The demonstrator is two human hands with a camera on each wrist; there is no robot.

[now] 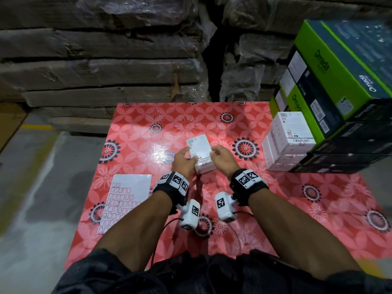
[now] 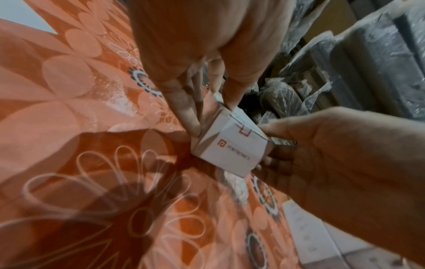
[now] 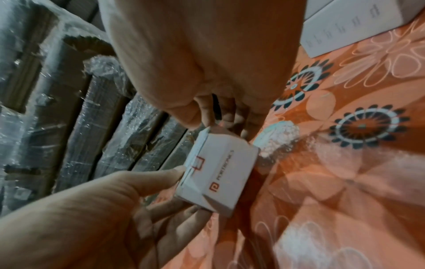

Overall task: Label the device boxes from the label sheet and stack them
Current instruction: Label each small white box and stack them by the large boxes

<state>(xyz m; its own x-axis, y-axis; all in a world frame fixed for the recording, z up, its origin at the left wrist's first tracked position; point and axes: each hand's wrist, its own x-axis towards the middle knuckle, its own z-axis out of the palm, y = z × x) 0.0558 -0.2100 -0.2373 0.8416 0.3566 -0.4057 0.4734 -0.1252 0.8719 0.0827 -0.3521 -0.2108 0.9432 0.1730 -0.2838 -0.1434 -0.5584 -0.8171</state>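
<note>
I hold a small white device box with both hands, just above the red flowered cloth. My left hand grips its left side and my right hand grips its right side. In the left wrist view my left hand pinches the box at one end, which bears an orange logo and a red-outlined square. The right wrist view shows my right hand on the box. The label sheet lies flat at the near left. Labelled white boxes stand stacked at the right.
Large green and black cartons are piled at the far right, behind the white stack. Plastic-wrapped cardboard bundles form a wall behind the cloth. Grey floor lies to the left.
</note>
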